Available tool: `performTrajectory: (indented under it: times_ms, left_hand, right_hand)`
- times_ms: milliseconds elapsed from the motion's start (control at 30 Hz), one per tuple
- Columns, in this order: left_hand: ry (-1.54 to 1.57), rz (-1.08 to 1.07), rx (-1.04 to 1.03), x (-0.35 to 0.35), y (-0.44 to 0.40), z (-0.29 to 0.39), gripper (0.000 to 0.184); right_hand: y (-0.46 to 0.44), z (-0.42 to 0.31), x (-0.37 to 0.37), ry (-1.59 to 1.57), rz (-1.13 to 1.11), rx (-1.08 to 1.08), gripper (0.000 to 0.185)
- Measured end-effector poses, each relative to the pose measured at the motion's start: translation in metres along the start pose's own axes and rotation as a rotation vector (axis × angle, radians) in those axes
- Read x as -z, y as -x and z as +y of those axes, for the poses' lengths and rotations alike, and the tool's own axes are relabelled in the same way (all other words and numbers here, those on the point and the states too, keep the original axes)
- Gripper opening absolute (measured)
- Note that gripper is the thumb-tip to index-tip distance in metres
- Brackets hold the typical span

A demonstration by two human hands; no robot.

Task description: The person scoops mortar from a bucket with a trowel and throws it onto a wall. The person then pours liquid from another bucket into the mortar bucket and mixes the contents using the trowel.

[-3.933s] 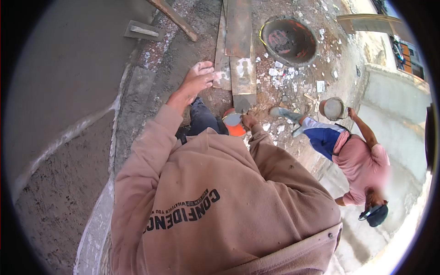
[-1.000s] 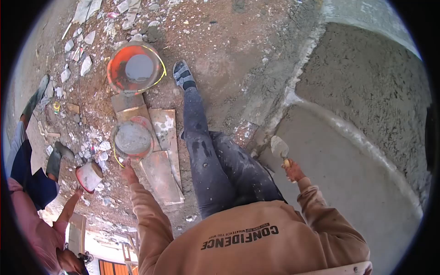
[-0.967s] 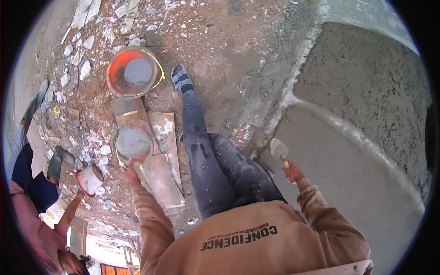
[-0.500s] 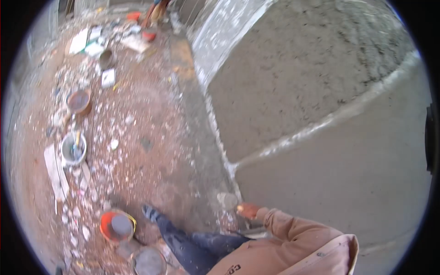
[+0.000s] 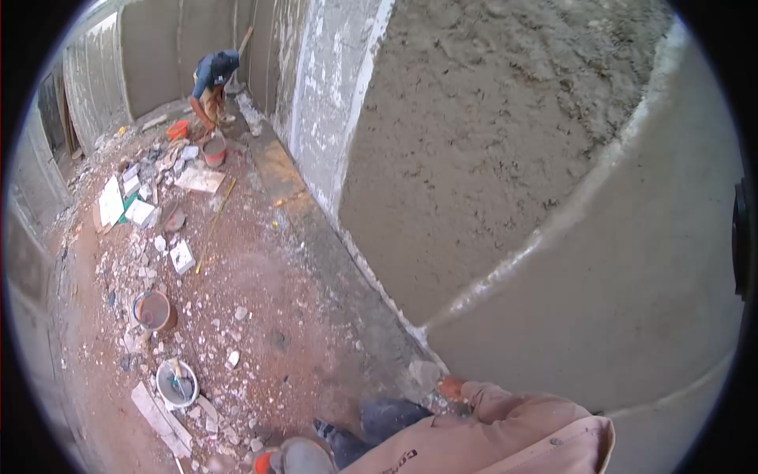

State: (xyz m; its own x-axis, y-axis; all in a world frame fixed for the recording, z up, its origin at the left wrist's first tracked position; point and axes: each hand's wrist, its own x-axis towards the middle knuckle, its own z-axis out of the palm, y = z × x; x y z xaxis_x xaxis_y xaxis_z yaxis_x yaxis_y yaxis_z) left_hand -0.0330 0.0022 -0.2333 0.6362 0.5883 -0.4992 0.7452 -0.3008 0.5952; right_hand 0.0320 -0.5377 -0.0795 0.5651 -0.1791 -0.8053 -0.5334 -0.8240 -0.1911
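Observation:
My right hand (image 5: 452, 387), at the end of a tan sleeve, is low in the head view beside the foot of the wall. Its fingers are closed around what looks like a trowel (image 5: 426, 373), its pale grey blade smeared with mortar and pointing left over the floor edge. Right of the hand rises a wall of smooth grey plaster (image 5: 584, 316). A whitish ridge (image 5: 513, 257) divides it from a rougher plastered panel (image 5: 489, 150). My left hand is out of view.
A co-worker (image 5: 213, 79) bends over a red bucket (image 5: 214, 150) at the far end. A brown bucket (image 5: 154, 310) and a white bucket (image 5: 177, 383) stand among rubble on the left. Broken boards (image 5: 162, 419) lie nearby. A grey rounded thing (image 5: 306, 457) is at the bottom edge.
The view has tilted up, so the co-worker and far walls now show and the floor items sit lower. My right hand still holds the trowel near the wall's foot.

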Motion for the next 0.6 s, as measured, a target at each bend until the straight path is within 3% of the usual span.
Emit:
performTrajectory:
  times_ms: [67, 100, 133, 167, 200, 233, 267, 300, 400, 500, 600]
  left_hand:
    - [-0.237, 0.09, -0.288, 0.025, 0.007, -0.014, 0.052]
    - [-0.268, 0.105, -0.334, 0.034, 0.006, -0.007, 0.053]
    - [-0.258, 0.106, -0.31, 0.044, 0.006, 0.005, 0.054]
    - [-0.121, 0.09, -0.161, 0.047, 0.003, 0.006, 0.055]
    - [0.274, 0.053, 0.117, 0.031, -0.026, 0.026, 0.037]
    - [0.67, 0.129, 0.399, 0.013, -0.055, 0.043, 0.023]
    - [0.809, 0.136, 0.439, -0.003, -0.085, 0.046, 0.019]
    - [0.819, 0.195, 0.59, -0.002, -0.09, 0.11, 0.014]
    - [0.797, 0.129, 0.538, -0.036, -0.137, 0.146, 0.014]
    - [0.655, 0.094, 0.393, -0.095, -0.207, 0.181, 0.017]
    - [0.638, 0.033, 0.371, -0.141, -0.232, 0.237, 0.018]
  right_hand:
    - [0.002, 0.002, 0.007, -0.047, -0.052, -0.047, 0.048]
    - [-0.038, 0.044, -0.016, 0.147, -0.018, -0.023, 0.047]
    - [-0.05, 0.054, -0.021, 0.277, -0.031, 0.164, 0.047]
    - [-0.059, 0.071, -0.026, -0.015, -0.099, -0.065, 0.044]
    - [-0.03, 0.032, -0.002, -0.296, -0.099, -0.307, 0.042]
    - [-0.047, 0.044, -0.009, -0.237, -0.068, -0.302, 0.043]
    - [-0.053, 0.033, -0.007, -0.278, -0.034, -0.38, 0.033]
    - [-0.058, 0.02, -0.003, -0.321, 0.004, -0.457, 0.023]
    - [-0.169, 0.164, -0.089, 0.45, -0.014, 0.022, 0.027]
    - [-0.198, 0.076, -0.031, 0.404, -0.053, 0.131, 0.035]
    - [-0.259, 0.013, 0.027, 0.666, -0.53, 0.157, 0.043]
